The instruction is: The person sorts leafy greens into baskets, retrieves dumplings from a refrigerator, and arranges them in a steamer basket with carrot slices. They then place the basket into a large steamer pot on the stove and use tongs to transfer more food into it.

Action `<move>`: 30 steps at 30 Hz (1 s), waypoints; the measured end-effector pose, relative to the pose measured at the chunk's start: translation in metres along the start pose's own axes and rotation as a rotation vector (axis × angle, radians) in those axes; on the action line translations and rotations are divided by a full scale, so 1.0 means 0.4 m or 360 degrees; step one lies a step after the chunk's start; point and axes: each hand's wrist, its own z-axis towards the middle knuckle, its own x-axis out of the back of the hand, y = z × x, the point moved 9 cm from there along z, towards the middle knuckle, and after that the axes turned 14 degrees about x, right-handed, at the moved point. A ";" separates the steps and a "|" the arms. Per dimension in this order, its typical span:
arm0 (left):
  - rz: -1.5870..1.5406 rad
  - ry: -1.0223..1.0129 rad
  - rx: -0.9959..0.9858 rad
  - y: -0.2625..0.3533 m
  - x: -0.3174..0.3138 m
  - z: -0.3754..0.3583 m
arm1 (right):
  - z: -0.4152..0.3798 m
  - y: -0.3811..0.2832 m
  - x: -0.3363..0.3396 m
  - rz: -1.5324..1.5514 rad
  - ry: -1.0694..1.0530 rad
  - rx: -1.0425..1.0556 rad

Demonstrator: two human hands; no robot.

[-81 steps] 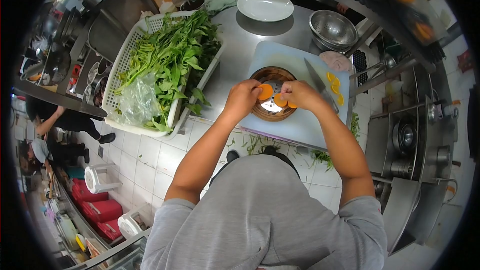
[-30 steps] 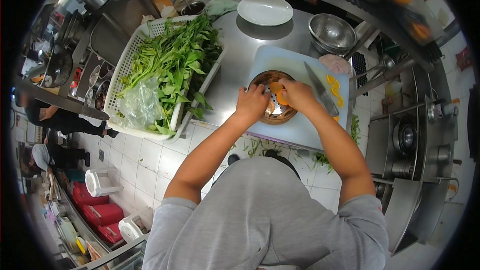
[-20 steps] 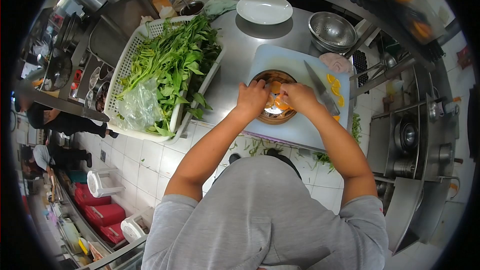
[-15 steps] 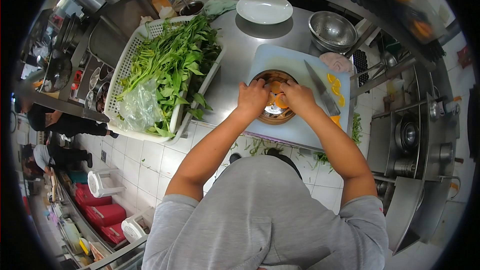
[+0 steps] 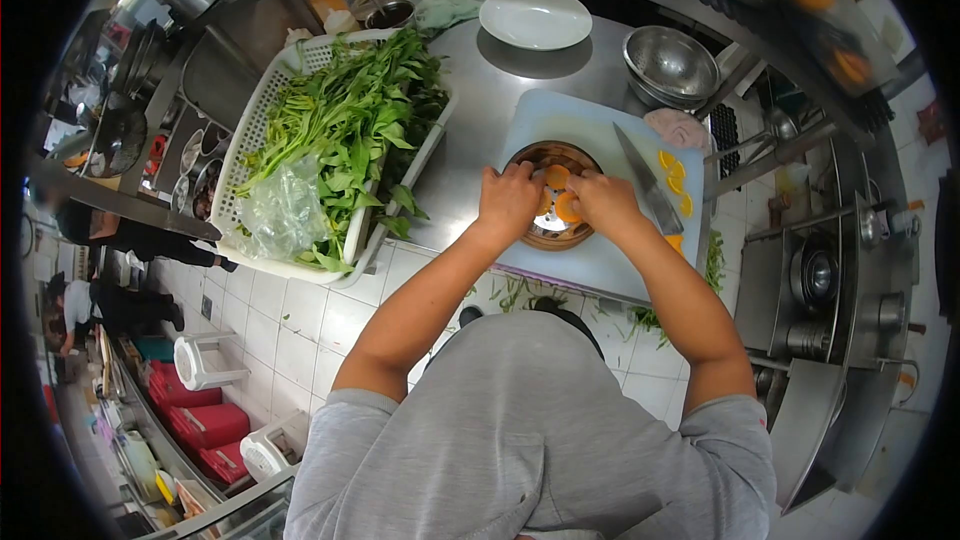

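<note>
Details, please, from the middle outward.

My left hand (image 5: 512, 198) bends over the left side of a round wooden basket (image 5: 553, 241), fingers curled narrow; I cannot tell whether they grip anything. My right hand (image 5: 607, 204) mirrors it on the right, fingertips drawn together beside 1 of 3 orange slices (image 5: 568, 206); whether they pinch that slice, I cannot tell. The 3 round slices sit grouped inside the basket, on a shiny base (image 5: 549, 223) with holes.

How would you work well in there?

Lightly, I'd judge. Fingertips suit these slices better than a full grip, and laying each flat should keep its edge easy to find. The basket's wall leaves my knuckles little room, so I'd keep both wrists high.

What else is around, and what's in the way?

Under the basket is a pale blue cutting board (image 5: 530, 118). To my right a knife (image 5: 645, 172) lies on it, tip pointing away from me, my right arm near its lower end: the main hazard, I'd say. Past the blade are cut yellow-orange pieces (image 5: 675, 180) and a pinkish cloth (image 5: 673, 127). Farther out stand a metal colander (image 5: 670, 62), a white plate (image 5: 536, 17) ahead and, leftward, a white crate (image 5: 230, 155) heaped with leafy greens (image 5: 345, 130).
</note>
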 end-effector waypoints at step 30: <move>-0.0022 0.0142 0.0049 -0.007 0.012 0.001 | -0.003 -0.018 -0.004 -0.0007 -0.0069 0.0053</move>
